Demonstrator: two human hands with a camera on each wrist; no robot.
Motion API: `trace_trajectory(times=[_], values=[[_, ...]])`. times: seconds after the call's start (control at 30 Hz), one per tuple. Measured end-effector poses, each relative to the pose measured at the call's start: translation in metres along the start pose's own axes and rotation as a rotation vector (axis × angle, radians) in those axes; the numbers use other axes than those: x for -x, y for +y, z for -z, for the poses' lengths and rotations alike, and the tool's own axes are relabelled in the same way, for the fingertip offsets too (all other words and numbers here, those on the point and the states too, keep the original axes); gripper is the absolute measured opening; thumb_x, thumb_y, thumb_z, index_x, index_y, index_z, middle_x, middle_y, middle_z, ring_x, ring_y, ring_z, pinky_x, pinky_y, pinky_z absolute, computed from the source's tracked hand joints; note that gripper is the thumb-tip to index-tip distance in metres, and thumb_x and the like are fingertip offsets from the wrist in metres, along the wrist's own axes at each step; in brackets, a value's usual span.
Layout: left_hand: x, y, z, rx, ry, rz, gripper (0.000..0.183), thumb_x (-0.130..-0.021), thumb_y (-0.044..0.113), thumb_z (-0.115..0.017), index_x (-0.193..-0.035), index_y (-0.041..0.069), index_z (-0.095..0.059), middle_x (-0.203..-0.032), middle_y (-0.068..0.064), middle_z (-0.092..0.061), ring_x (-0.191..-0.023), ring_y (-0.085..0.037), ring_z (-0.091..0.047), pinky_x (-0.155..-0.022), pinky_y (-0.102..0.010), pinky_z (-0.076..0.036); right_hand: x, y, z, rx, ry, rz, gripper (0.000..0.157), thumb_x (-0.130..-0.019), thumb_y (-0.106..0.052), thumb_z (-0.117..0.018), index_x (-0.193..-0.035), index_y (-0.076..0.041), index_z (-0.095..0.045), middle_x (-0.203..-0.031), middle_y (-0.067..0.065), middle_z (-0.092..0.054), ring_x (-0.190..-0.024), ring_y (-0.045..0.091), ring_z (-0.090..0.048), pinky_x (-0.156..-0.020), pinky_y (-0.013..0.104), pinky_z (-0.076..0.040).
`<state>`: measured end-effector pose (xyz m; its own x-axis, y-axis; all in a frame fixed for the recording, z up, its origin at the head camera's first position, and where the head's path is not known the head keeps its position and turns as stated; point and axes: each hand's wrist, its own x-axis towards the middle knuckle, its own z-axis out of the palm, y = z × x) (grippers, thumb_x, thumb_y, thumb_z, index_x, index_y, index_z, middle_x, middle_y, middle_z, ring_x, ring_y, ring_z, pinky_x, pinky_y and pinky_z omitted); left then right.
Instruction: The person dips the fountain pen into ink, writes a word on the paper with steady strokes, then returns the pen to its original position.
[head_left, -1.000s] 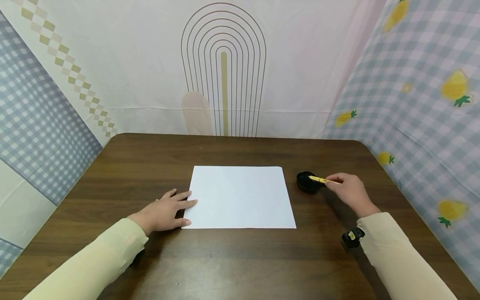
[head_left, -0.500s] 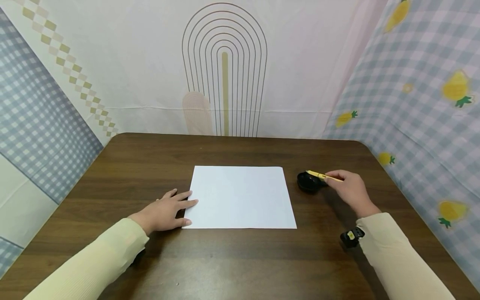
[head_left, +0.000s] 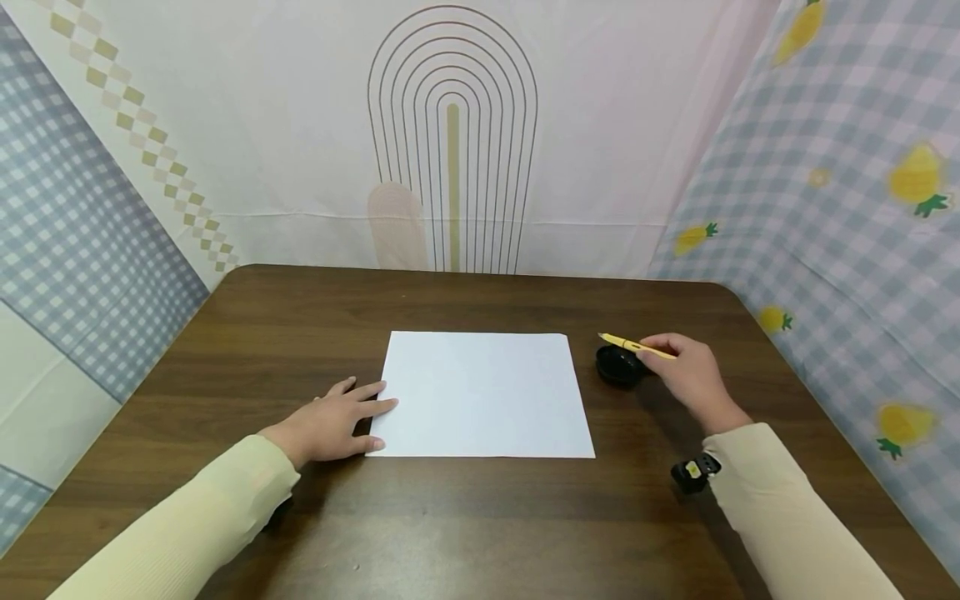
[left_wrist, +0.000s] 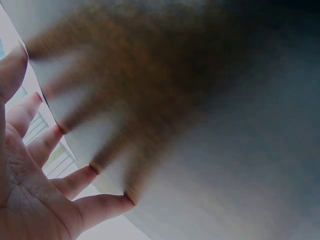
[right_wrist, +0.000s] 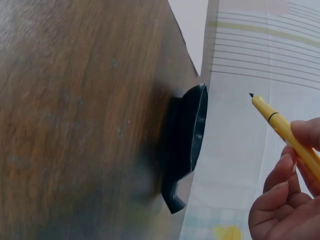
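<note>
A white sheet of paper lies flat on the dark wooden table. My left hand rests at its left edge with fingers spread, several fingertips and the thumb touching the paper. In the left wrist view, the same hand presses its fingertips down on the surface. My right hand pinches a yellow pen between thumb and fingers. Its dark, pointed nib shows in the right wrist view, facing away from the hand. Beneath the pen stands a small black dish with a bent tab on one side; the pen is above it, apart.
The brown table ends at a back edge against a white cloth with printed arches. Blue checked cloth with pineapples hangs along the right side. A black wrist camera hangs under the right sleeve.
The pen has risen out of the black dish and shifted left over it, its nib now past the dish's far side. My left hand and the paper have stayed put.
</note>
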<state>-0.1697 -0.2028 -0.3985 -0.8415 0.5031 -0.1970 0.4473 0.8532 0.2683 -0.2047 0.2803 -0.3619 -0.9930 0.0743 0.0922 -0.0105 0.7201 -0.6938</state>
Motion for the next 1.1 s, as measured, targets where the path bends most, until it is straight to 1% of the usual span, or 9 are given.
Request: trace_trajectory(times=[0.23,0.47,0.77,1.1], values=[[-0.001,0.0,0.0,0.005,-0.003,0.005,0.061,-0.09,0.043,-0.065,-0.145,0.022,-0.048,-0.155,-0.011,-0.033,-0.138,-0.052,-0.025,-0.093,-0.074,-0.032,-0.001,-0.007,-0.006,-0.035,-0.011,0.007,0.035,-0.095,-0.027,-0.063,-0.115,0.001,-0.066,-0.113,0.019,-0.063,-0.088,0.023,-0.052,-0.067,0.025,-0.045],[-0.001,0.001,0.001,0.009,-0.008,0.005,0.061,-0.09,0.043,-0.065,-0.145,0.022,-0.048,-0.155,-0.011,-0.032,-0.138,-0.052,-0.024,-0.094,-0.073,-0.032,-0.003,-0.013,-0.016,-0.061,-0.026,0.023,0.031,-0.094,-0.021,-0.063,-0.114,0.002,-0.065,-0.111,0.018,-0.063,-0.09,0.022,-0.052,-0.07,0.025,-0.045],[0.0,0.001,0.003,0.017,-0.011,0.009,0.061,-0.091,0.043,-0.065,-0.145,0.022,-0.047,-0.156,-0.01,-0.031,-0.138,-0.052,-0.023,-0.094,-0.075,-0.03,-0.007,-0.018,-0.027,-0.107,-0.042,0.024,0.027,-0.093,-0.018,-0.062,-0.112,0.001,-0.066,-0.106,0.016,-0.063,-0.087,0.022,-0.051,-0.07,0.028,-0.045],[0.0,0.002,0.003,0.027,-0.011,0.013,0.061,-0.091,0.042,-0.065,-0.145,0.023,-0.047,-0.156,-0.01,-0.031,-0.139,-0.051,-0.023,-0.094,-0.075,-0.029,-0.007,-0.024,-0.038,-0.163,-0.065,0.018,0.027,-0.092,-0.018,-0.064,-0.112,-0.001,-0.067,-0.108,0.015,-0.062,-0.085,0.022,-0.05,-0.07,0.029,-0.045]])
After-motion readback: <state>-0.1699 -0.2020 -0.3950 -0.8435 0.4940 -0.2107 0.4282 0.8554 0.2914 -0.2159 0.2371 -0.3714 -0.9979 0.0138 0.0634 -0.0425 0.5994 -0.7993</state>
